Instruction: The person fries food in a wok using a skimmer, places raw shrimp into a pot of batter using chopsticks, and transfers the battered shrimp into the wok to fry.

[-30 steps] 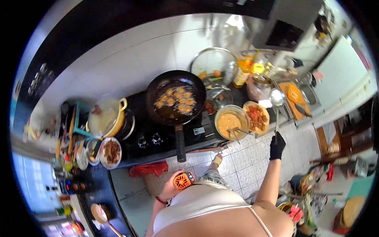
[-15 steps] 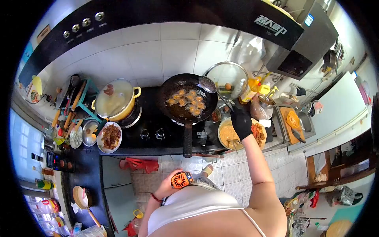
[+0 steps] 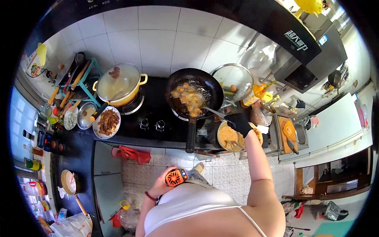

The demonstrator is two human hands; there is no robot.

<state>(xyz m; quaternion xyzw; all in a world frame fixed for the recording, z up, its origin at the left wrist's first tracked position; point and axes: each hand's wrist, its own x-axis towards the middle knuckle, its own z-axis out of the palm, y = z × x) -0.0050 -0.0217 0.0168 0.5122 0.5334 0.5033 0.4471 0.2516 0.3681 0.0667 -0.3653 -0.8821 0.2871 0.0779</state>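
**Holding a long-handled metal utensil in a wok of frying pieces**

Shows, in the head view, the wok seated on the black stove, with its dark handle pointing toward the body. Grips the utensil in the black-gloved right hand, fingers closed around the handle end. Reaches with its far end into the wok, among browned pieces in bubbling oil; blurs there too much to make out the utensil's head. Keeps the left hand low at the waist, fingers curled around an orange-and-black device.

Places a bowl of pale orange batter just beside and partly beneath the gloved hand, with a metal implement resting in it. Leans a glass lid by the wall, right of the wok. Sets a lidded yellow pot to the left of the wok, near a white plate of dark browned food. Includes, farther right, a cutting board bearing a knife.
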